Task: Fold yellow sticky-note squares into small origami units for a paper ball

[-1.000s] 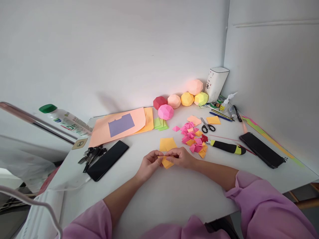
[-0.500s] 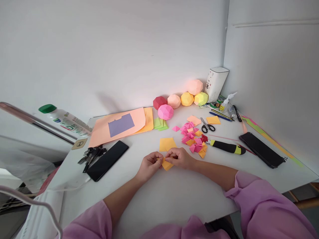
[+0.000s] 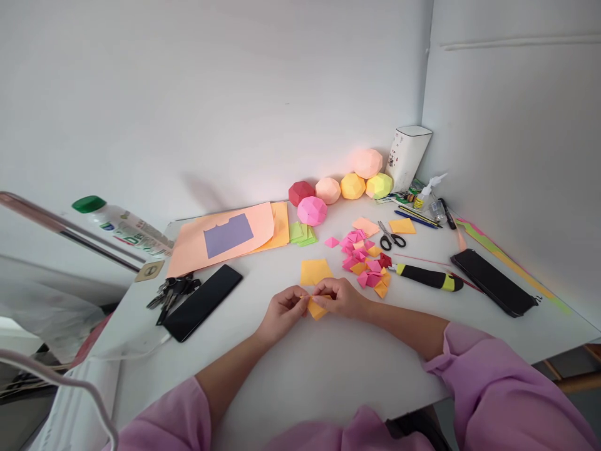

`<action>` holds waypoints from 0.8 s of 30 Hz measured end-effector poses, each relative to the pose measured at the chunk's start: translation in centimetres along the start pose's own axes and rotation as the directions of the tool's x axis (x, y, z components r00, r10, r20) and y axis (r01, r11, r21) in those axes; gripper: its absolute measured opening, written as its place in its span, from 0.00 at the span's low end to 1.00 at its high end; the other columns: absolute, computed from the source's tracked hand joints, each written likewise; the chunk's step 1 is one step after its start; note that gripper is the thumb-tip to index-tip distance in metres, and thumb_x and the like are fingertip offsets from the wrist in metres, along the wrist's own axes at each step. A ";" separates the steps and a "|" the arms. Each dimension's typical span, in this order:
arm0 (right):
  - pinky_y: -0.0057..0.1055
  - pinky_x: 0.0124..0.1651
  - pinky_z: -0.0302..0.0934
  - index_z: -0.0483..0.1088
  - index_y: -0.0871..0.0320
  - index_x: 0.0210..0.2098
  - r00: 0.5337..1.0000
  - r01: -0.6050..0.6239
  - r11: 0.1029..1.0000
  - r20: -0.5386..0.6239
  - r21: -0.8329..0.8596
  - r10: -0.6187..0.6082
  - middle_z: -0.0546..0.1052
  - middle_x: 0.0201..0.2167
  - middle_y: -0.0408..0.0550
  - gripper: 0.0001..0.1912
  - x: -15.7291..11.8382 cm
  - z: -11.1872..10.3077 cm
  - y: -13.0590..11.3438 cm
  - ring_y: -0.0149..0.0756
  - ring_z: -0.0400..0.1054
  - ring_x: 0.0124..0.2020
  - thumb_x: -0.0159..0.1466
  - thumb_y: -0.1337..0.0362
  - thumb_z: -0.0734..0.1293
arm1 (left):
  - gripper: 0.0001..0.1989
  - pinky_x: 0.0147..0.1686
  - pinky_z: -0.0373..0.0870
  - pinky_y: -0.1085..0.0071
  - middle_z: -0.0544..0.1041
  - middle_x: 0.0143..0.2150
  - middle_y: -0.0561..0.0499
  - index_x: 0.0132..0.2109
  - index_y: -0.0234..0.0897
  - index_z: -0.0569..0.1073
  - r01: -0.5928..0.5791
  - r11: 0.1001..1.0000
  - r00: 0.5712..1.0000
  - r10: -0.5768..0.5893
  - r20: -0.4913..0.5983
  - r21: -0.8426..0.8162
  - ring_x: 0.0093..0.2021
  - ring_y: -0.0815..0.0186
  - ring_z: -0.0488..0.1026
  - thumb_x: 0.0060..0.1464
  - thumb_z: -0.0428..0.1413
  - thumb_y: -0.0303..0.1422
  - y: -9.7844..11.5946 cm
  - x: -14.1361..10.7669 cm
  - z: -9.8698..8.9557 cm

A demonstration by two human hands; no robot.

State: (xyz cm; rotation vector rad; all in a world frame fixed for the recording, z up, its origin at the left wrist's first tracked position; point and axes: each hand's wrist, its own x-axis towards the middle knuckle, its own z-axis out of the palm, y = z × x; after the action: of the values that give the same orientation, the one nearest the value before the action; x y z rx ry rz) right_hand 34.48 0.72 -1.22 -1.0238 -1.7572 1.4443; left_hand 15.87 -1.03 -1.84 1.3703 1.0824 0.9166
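Observation:
A small orange piece of paper (image 3: 318,310) is pinched between both hands just above the table, its lower part showing below the fingers. My left hand (image 3: 284,311) is closed on its left side, thumb against fingertips. From the right, my right hand (image 3: 342,298) grips the same paper near its top edge, partly hiding it. Flat on the table just beyond the fingers lies an orange sheet (image 3: 314,272). To the right of it is a heap of folded pink and orange paper pieces (image 3: 359,250). Scissors (image 3: 391,238) rest behind the heap.
Faceted paper balls (image 3: 312,211) line the back wall. Peach sheets (image 3: 192,247), keys (image 3: 173,293) and a black phone (image 3: 204,304) lie left. A utility knife (image 3: 428,277), a black case (image 3: 493,282) and a glue bottle (image 3: 421,199) are on the right.
The orange paper and the fingers holding it have shifted very slightly to the right. Both hands keep their pinch, and the other things stay where they were.

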 end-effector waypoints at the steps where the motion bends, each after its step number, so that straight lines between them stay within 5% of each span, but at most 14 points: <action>1: 0.23 0.23 0.50 0.67 0.60 0.29 1.000 0.024 1.000 -0.003 -0.019 -0.024 0.62 0.19 0.37 0.08 0.0 0.1 0.0 0.24 0.53 0.20 0.58 0.61 0.65 | 0.13 0.26 0.61 0.73 0.69 0.21 0.55 0.30 0.35 0.70 -0.011 1.000 1.000 0.011 0.005 0.009 0.23 0.70 0.65 0.51 0.57 0.42 0.0 0.0 0.1; 7: 0.22 0.21 0.48 0.65 0.59 0.26 0.999 0.037 0.999 -0.034 -0.022 -0.038 0.62 0.18 0.37 0.04 0.0 0.4 0.1 0.24 0.53 0.20 0.56 0.66 0.63 | 0.13 0.26 0.60 0.74 0.69 0.21 0.55 0.29 0.35 0.70 0.003 1.000 1.000 -0.003 0.014 0.007 0.23 0.71 0.64 0.51 0.56 0.42 -0.3 0.0 0.0; 17: 0.23 0.20 0.55 0.59 0.58 0.26 0.988 -0.081 0.966 -0.111 0.246 0.111 0.65 0.17 0.35 0.04 0.4 -0.4 -0.1 0.24 0.59 0.15 0.56 0.67 0.61 | 0.12 0.23 0.57 0.75 0.65 0.22 0.58 0.26 0.36 0.67 0.022 0.932 0.987 -0.077 -0.139 -0.363 0.20 0.74 0.59 0.48 0.59 0.39 -1.1 0.6 -0.7; 24: 0.25 0.23 0.61 0.68 0.59 0.33 0.997 -0.058 0.992 0.054 0.112 0.052 0.65 0.21 0.38 0.12 0.2 -0.4 -0.2 0.26 0.60 0.21 0.58 0.56 0.66 | 0.11 0.24 0.57 0.75 0.66 0.19 0.58 0.28 0.36 0.69 0.076 0.962 0.995 -0.089 -0.038 -0.261 0.21 0.73 0.61 0.50 0.59 0.39 -0.9 0.4 -0.5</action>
State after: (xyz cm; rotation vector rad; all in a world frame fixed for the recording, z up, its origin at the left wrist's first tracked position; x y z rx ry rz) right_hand 34.65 1.07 -0.96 -0.9899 -1.6730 1.5987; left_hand 15.35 -0.56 -2.69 1.0842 1.0101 0.9968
